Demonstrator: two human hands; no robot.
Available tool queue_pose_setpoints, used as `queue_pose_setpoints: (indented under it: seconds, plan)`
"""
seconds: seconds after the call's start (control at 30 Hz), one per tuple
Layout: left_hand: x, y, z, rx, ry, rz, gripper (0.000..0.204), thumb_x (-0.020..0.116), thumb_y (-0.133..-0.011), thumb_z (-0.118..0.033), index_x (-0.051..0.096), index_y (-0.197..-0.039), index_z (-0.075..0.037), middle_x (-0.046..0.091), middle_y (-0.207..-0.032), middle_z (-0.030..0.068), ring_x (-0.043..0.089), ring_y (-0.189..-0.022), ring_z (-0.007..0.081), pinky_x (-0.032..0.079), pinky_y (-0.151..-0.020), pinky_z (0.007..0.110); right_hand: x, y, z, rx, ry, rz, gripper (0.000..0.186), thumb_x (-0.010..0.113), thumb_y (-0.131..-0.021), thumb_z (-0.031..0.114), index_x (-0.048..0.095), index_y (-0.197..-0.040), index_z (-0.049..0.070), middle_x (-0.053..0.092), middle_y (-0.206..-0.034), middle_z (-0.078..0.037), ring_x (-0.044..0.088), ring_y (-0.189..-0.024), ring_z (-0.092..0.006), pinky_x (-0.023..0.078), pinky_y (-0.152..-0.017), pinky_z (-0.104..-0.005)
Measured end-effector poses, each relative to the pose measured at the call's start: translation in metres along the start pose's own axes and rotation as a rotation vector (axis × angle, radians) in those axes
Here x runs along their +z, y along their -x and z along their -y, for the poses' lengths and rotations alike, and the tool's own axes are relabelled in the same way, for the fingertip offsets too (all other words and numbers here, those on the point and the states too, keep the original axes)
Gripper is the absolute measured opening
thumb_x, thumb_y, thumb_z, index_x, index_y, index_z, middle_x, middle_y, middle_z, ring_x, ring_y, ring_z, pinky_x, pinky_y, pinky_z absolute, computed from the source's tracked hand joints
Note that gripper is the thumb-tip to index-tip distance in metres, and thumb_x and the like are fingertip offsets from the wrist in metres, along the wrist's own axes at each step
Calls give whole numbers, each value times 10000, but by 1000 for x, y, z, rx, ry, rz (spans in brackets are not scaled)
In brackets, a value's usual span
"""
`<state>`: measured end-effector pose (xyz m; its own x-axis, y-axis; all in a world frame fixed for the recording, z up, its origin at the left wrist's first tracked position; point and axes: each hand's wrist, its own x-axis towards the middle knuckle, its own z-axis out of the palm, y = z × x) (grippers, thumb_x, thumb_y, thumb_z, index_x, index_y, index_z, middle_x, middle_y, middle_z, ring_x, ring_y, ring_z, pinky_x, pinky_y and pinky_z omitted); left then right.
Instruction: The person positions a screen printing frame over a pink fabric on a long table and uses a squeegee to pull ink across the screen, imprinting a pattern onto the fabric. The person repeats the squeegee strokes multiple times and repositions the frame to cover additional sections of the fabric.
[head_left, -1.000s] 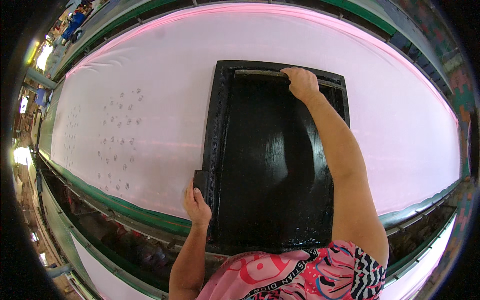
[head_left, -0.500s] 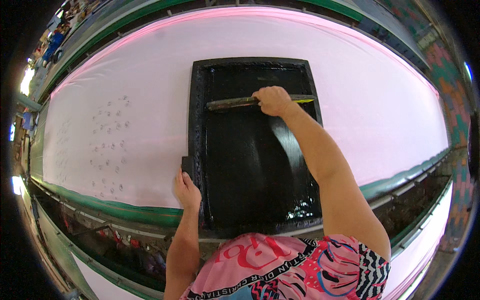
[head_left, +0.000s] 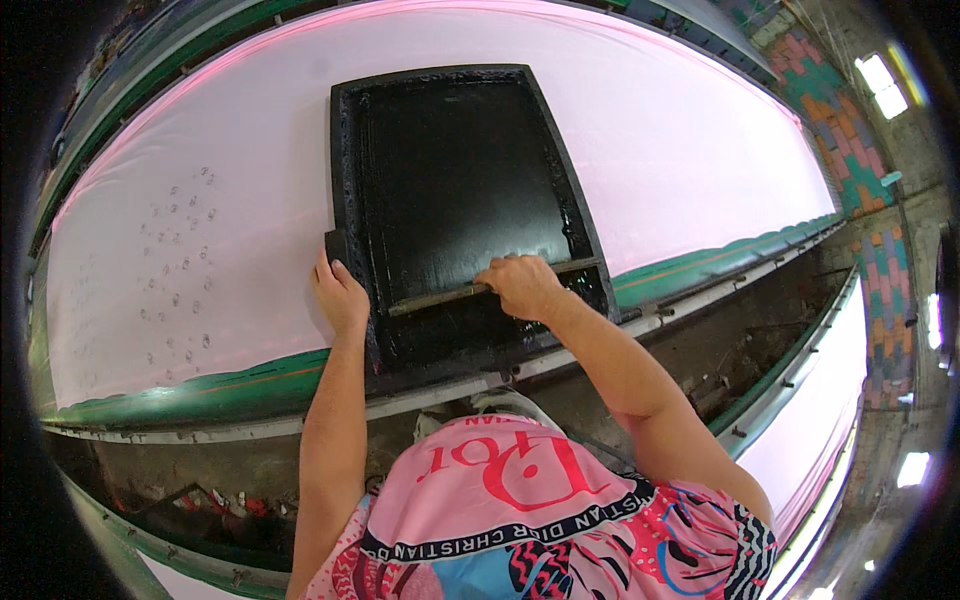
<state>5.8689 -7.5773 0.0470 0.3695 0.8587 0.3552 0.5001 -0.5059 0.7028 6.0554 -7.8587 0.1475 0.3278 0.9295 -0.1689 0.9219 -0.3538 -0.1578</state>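
Note:
A black screen-printing frame (head_left: pixel 428 76) lies flat on pale pink cloth, its mesh dark and glossy with wet ink. My right hand (head_left: pixel 524 287) is closed round a long, narrow squeegee (head_left: pixel 438 299), which spans the inside of the frame near its close end, slightly slanted. My left hand (head_left: pixel 341 298) grips the frame's left side at a small black block (head_left: pixel 335 243), with the thumb on top and part of the fingers hidden. The blade's lower edge, against the mesh, cannot be seen clearly.
The pink cloth (head_left: pixel 250 150) covers a long table with a green edge (head_left: pixel 270 373). Small dark printed motifs (head_left: pixel 178 270) dot the cloth on the left. A metal rail (head_left: pixel 690 304) runs along the near side. Another cloth-covered table (head_left: pixel 815 385) stands at the lower right.
My right hand has drawn the squeegee from the frame's far part toward me, to its near end. My left hand stays on the frame's left side. The whole view has shifted and tilted.

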Motion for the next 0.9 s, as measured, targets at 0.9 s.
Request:
queue_pose_setpoints:
  seconds: [0.9]
  plan:
    - [-3, -12, -6, -225, -188, 7, 427, 845, -957, -382, 752, -1107, 7, 779, -1049, 216, 737, -991, 447, 555, -878, 518, 50, 108, -175, 133, -593, -665, 617, 775, -996, 210, 560, -1547, 35, 510, -1595, -266, 491, -1460, -478, 445, -1207, -548]
